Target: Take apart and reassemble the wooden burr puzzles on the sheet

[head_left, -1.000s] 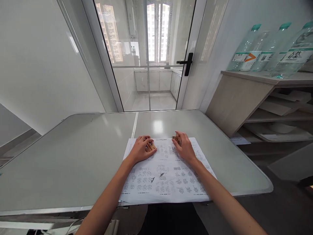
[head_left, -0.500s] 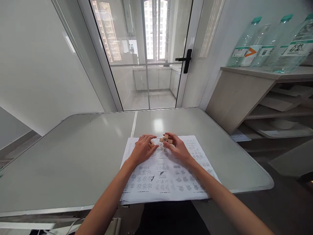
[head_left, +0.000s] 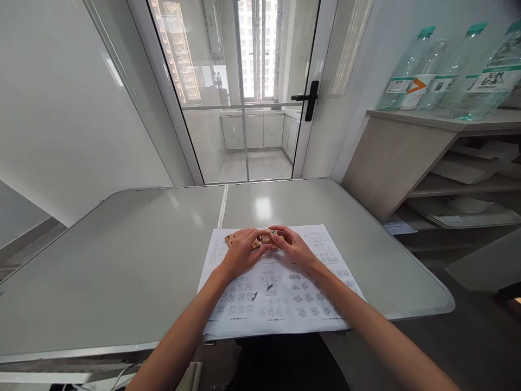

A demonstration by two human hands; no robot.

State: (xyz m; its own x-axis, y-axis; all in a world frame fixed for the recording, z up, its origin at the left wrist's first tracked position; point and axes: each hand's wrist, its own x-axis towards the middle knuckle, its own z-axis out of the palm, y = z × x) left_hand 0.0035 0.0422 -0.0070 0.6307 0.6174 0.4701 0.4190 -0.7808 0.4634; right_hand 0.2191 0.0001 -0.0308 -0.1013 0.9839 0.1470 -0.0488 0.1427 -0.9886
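Small light-wood blocks with dark marks lie between and under my hands at the top of the printed sheet [head_left: 280,293]. My right hand [head_left: 295,250] is closed, its thumb and fingers pinching a wooden block [head_left: 274,233]. My left hand [head_left: 242,252] curves over more wooden pieces [head_left: 232,237], which show past its fingers on the far left side. Its thumb and index finger reach to the block in my right hand and close around its left side. The fingers hide much of the blocks, so how they fit together cannot be made out.
The sheet lies on a pale grey table [head_left: 114,271] with a seam strip [head_left: 222,206]. Beyond the far edge stands a glass door with a black handle [head_left: 311,100]. At right, a wooden shelf unit [head_left: 391,163] carries several clear plastic bottles [head_left: 443,76].
My right hand has brought its block left and slightly down, and my left hand has shifted right to meet it. The gap between the hands has closed. More of the left pieces now shows.
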